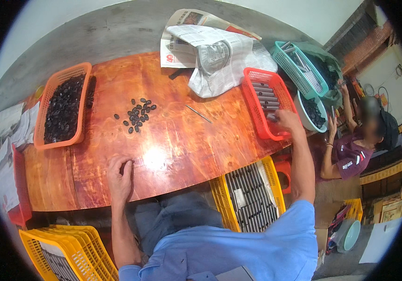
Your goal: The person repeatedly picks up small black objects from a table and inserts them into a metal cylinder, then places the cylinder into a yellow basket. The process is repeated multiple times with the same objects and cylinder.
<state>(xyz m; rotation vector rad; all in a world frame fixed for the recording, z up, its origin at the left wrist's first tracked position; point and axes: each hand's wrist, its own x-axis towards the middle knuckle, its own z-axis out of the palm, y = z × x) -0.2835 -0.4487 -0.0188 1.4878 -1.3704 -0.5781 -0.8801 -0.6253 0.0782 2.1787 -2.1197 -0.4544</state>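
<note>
My right hand [286, 121] reaches into the red basket [252, 124], its fingers closed at the end of a short metal tube [272, 117]. More grey metal tubes [265, 96] lie in rows there. On the left, my left hand [120, 175] rests at the table's near edge with curled fingers. Whether it holds something small and dark cannot be made out. Beyond it lies a loose group of small black oval pieces [136, 114] on the wooden table [182, 154]. A thin metal rod [198, 114] lies between that group and the red basket.
An orange basket [86, 93] full of black pieces stands far left. Newspaper [229, 56] covers the back. A teal basket [311, 89] of tubes and a pale bowl [322, 126] stand right, near another person [355, 150]. Yellow crates [231, 210] with dark rods sit below the near edge.
</note>
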